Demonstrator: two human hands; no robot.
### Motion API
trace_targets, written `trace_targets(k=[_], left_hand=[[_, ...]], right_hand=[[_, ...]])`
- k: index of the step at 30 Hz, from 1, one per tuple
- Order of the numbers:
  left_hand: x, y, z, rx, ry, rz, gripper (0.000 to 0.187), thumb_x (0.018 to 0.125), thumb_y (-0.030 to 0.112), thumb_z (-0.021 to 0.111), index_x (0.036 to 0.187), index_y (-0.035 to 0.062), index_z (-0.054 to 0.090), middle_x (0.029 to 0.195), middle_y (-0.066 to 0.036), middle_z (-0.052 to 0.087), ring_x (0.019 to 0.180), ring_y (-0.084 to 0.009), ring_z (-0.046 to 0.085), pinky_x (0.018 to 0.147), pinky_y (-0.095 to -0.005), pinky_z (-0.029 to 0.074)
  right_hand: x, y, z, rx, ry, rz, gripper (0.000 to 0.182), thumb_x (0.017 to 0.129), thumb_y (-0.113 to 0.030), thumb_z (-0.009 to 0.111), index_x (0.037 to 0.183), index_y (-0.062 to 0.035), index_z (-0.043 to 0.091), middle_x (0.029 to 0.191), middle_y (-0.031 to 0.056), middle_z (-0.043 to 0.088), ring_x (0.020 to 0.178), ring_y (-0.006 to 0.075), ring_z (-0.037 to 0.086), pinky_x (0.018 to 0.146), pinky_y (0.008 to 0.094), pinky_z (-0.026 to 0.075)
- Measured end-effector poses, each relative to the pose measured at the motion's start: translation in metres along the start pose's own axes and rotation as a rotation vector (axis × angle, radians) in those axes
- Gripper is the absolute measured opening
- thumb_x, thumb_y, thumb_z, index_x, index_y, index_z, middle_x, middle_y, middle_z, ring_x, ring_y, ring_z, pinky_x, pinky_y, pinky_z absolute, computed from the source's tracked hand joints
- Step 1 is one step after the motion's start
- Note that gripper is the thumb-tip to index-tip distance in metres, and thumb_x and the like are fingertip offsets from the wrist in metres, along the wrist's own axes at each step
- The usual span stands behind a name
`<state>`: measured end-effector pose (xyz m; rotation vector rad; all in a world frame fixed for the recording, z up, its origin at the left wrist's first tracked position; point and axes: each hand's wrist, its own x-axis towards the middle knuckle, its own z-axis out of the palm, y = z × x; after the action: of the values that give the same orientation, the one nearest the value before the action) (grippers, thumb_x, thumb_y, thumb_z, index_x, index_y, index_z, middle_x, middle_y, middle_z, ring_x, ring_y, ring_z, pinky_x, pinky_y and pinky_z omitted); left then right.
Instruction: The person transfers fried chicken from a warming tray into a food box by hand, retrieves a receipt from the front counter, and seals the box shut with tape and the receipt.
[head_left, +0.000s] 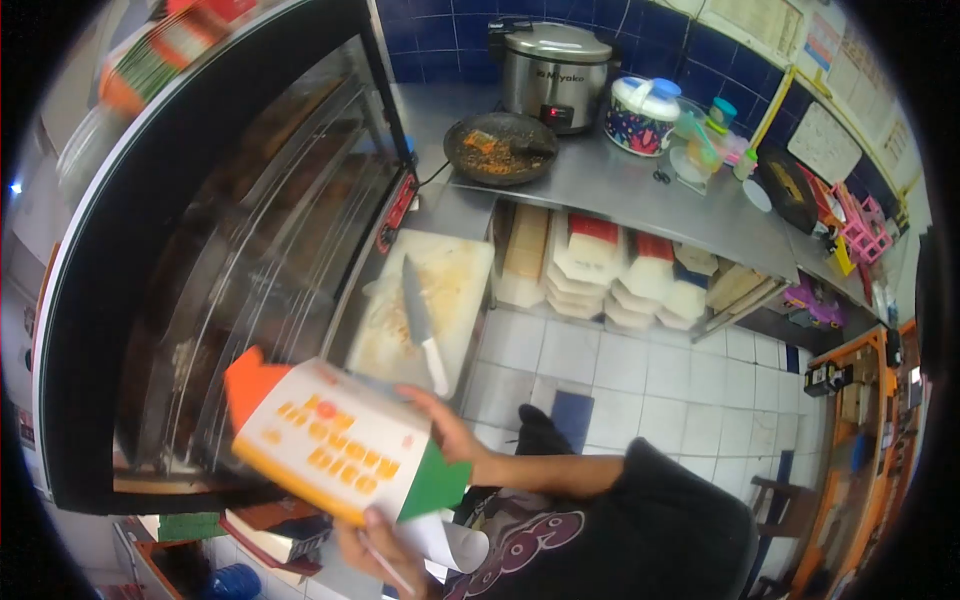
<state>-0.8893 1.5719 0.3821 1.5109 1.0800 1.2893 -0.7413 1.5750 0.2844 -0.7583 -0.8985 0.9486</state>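
Observation:
A white, orange and green printed food carton [335,432] is held in front of the body, at the lower left. One hand [440,425] grips its upper right side, with the forearm reaching in from the right. The other hand [375,548] holds its lower edge, thumb on the printed face; a thin pale stick-like item shows by its fingers. White paper [455,543] hangs below the green end. Beyond the carton, a knife [416,305] with a white handle lies on a stained white cutting board [378,335], touched by neither hand.
A glass display cabinet [50,400] stands close on the left. On the steel counter [590,185] are a pan of food [500,148], a rice cooker [558,75] and a flowered container [637,118]. Stacked cartons [590,255] sit beneath; shelving [850,440] stands at right.

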Motion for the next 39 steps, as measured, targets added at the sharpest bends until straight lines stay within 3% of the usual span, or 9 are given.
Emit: trace_targets(k=[4,8,14,19,23,25,28,34,39], left_hand=[[0.007,-0.018,0.101,0.098,-0.216,-0.015,0.04,0.101,0.034,0.054,0.103,-0.0052,0.061,0.093,-0.016,0.071,0.087,-0.0173,0.063,0.079,-0.0304,0.048],[0.013,-0.029,0.142,0.085,-0.21,-0.18,0.028,0.1,0.023,0.058,0.101,-0.0047,0.061,0.091,-0.016,0.072,0.086,-0.0157,0.065,0.081,-0.0283,0.049],[0.009,-0.052,0.143,0.271,-0.073,-0.373,0.025,0.099,0.023,0.061,0.1,-0.0022,0.065,0.09,-0.011,0.073,0.086,-0.0135,0.066,0.075,-0.0272,0.049],[-0.005,-0.068,0.134,0.305,0.017,-0.471,0.023,0.097,0.021,0.065,0.1,-0.0023,0.068,0.089,-0.011,0.074,0.083,-0.0128,0.066,0.074,-0.028,0.052],[-0.01,-0.068,0.122,0.233,0.177,-0.513,0.025,0.096,0.021,0.066,0.101,-0.003,0.067,0.09,-0.012,0.074,0.082,-0.0133,0.065,0.074,-0.0264,0.05],[-0.013,-0.071,0.11,0.225,0.196,-0.513,0.024,0.096,0.021,0.066,0.101,-0.0028,0.067,0.09,-0.012,0.074,0.081,-0.0131,0.065,0.073,-0.0263,0.05],[-0.014,-0.071,0.084,0.277,0.236,-0.493,0.025,0.096,0.022,0.066,0.101,-0.0022,0.067,0.09,-0.011,0.074,0.079,-0.0121,0.063,0.072,-0.0261,0.049],[-0.027,-0.078,0.018,0.276,0.408,-0.515,0.028,0.096,0.025,0.066,0.101,-0.0019,0.067,0.087,-0.011,0.073,0.08,-0.0118,0.063,0.069,-0.0258,0.047],[-0.036,-0.115,-0.022,0.26,0.379,-0.498,0.027,0.096,0.024,0.066,0.1,-0.0027,0.067,0.085,-0.012,0.072,0.077,-0.0137,0.064,0.068,-0.0265,0.047]], right_hand=[[-0.003,-0.043,-0.146,0.308,0.617,0.44,0.051,0.098,-0.017,0.061,0.142,-0.0036,0.039,0.134,0.0111,0.052,0.124,0.0241,0.054,0.106,0.0434,0.045],[-0.027,-0.054,-0.368,-0.058,0.997,0.067,0.025,0.098,-0.024,0.06,0.117,-0.0095,0.054,0.106,0.0025,0.058,0.094,0.0131,0.057,0.075,0.0309,0.051],[0.008,-0.11,-0.63,0.123,1.044,-0.217,0.046,0.097,-0.03,0.061,0.124,0.0065,0.053,0.119,0.0182,0.059,0.107,0.0301,0.059,0.09,0.0409,0.05],[0.036,-0.097,-0.68,0.046,1.857,-0.008,0.043,0.095,-0.024,0.062,0.13,-0.0006,0.053,0.118,0.0149,0.063,0.107,0.0293,0.061,0.094,0.0418,0.049],[0.147,0.012,-0.665,-0.357,1.37,0.014,0.027,0.094,-0.015,0.061,0.12,-0.006,0.062,0.102,0.009,0.068,0.086,0.024,0.065,0.074,0.0399,0.055],[0.265,0.009,-0.539,-0.407,0.895,-0.074,0.023,0.095,-0.016,0.064,0.115,-0.0061,0.065,0.099,0.004,0.066,0.085,0.0151,0.062,0.07,0.0289,0.052],[0.404,-0.009,-0.394,-0.62,0.43,-0.193,0.039,0.094,-0.021,0.066,0.128,-0.0021,0.058,0.125,0.0134,0.063,0.113,0.0248,0.061,0.095,0.0351,0.048],[0.523,-0.016,-0.293,-1.097,0.601,-0.287,0.052,0.087,-0.017,0.069,0.128,0.0095,0.051,0.126,0.024,0.06,0.118,0.0301,0.059,0.099,0.0374,0.045],[0.507,-0.014,-0.262,-0.894,0.487,-0.188,0.055,0.085,-0.019,0.072,0.127,0.0083,0.05,0.122,0.0225,0.061,0.114,0.0311,0.06,0.097,0.0386,0.046]])
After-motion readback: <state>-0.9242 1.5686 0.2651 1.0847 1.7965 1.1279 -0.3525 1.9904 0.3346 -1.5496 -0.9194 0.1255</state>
